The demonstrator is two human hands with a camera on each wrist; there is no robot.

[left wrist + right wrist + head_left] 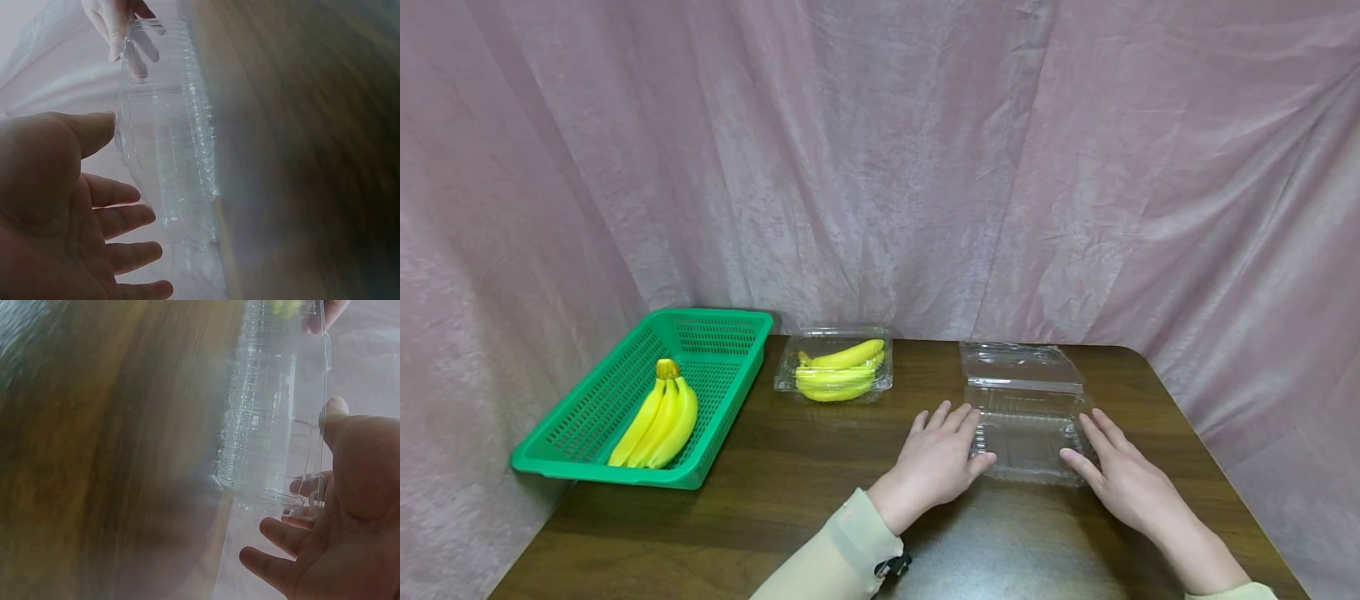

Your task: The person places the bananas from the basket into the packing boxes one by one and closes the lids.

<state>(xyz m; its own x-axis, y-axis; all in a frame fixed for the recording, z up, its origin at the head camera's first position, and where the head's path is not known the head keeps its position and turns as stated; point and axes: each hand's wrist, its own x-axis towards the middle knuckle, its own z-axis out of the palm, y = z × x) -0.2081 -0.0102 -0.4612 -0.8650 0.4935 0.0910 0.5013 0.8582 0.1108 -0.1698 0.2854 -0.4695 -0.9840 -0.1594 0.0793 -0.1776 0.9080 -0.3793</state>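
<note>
A: Grip?
B: None. Left hand (934, 458) and right hand (1131, 487) fingers extended, flanking the open box (1026, 440). Maybe touching its rim, hard to tell.
A: Where's it sitting?
B: On the table (760, 500), lid (1021, 368) back.

Your open box (1030, 433): thin clear plastic, glossy, ribbed along the walls, sharp highlights on the edges. Your closed box (786, 372) looks like the same stuff, clear and shiny. Bananas (842, 357) inside it and the bunch (658, 425) in your basket: smooth skins, light gloss. Basket (572, 472) reads as moulded plastic, perforated, low sheen on the rim. Table (820, 475) under your work: wood-grain top, smooth, semi-gloss with a soft glare patch. Curtain (880, 167): velvety cloth, creased, soft sheen. Your sleeve (835, 550): matt cloth.
</note>
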